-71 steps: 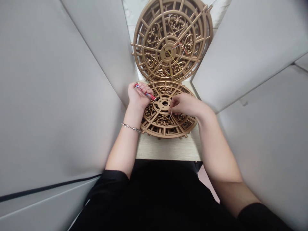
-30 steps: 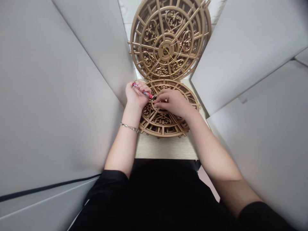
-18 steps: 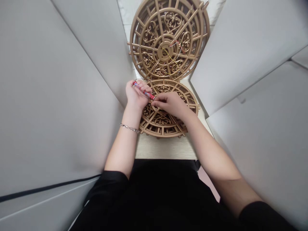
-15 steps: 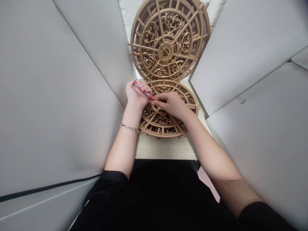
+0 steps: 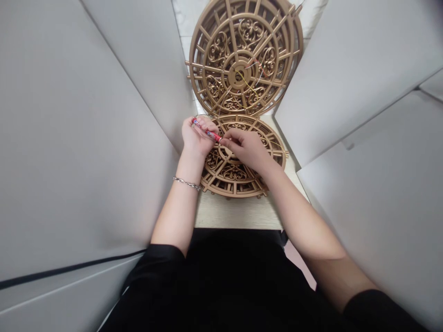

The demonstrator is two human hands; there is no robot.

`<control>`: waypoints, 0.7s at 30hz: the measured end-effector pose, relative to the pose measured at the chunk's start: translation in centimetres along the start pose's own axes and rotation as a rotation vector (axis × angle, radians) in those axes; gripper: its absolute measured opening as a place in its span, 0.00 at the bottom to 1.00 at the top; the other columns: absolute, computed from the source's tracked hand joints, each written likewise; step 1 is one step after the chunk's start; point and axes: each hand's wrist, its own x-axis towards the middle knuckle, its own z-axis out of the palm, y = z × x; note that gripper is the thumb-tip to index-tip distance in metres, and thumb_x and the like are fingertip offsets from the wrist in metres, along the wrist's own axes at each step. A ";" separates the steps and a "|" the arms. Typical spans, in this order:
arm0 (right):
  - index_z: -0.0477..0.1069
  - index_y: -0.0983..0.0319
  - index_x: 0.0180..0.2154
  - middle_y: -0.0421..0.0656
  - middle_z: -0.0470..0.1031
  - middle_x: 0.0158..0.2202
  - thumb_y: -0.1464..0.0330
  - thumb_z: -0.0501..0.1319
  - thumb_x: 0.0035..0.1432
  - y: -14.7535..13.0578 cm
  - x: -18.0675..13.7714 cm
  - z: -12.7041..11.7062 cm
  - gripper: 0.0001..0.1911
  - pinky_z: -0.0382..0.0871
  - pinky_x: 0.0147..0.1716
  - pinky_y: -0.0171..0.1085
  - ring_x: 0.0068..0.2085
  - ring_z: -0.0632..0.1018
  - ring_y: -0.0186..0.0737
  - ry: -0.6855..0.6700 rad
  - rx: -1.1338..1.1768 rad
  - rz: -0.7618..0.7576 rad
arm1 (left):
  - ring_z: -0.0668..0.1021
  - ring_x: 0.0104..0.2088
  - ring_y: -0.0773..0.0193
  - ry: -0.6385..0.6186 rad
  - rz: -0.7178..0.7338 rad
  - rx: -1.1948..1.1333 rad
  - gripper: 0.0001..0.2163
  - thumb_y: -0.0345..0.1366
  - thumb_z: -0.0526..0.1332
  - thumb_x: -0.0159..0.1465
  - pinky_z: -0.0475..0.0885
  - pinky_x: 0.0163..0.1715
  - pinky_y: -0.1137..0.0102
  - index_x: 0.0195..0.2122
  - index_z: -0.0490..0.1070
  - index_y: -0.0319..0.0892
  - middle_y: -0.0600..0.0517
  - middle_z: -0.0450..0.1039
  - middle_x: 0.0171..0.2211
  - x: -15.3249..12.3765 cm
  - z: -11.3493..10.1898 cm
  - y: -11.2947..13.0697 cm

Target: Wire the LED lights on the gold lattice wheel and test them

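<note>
A slim red tube [image 5: 206, 130] with white and blue lettering lies slantwise across my left hand [image 5: 198, 140], which is turned palm up with the fingers curled around it. My right hand [image 5: 246, 147] is closed in a pinch at the tube's lower right end; the fingertips hide what exactly they grip. Below both hands lies a round gold openwork frame [image 5: 235, 186] with scroll ornaments, flat on a pale wooden board [image 5: 238, 214]. Thin wires run near the left fingers.
Behind, a stack of similar gold round frames [image 5: 238, 50] leans upright, with yellow, red and white wires [image 5: 247, 83] at its hub. Grey panels [image 5: 114, 115] stand close on the left, and more grey panels [image 5: 346, 92] on the right.
My right hand has shifted very slightly at the tube's end, its fingers a little more bent. The left hand and the frames stay nearly where they were.
</note>
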 end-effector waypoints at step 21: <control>0.75 0.60 0.30 0.42 0.71 0.46 0.66 0.59 0.50 1.3 0.5 0.2 0.07 0.60 0.49 0.41 0.47 0.72 0.39 0.004 0.066 -0.015 | 0.59 0.11 0.78 -0.009 -0.015 -0.013 0.15 0.37 0.43 0.62 0.57 0.14 0.78 0.18 0.48 0.42 0.59 0.52 0.11 0.1 -0.3 0.3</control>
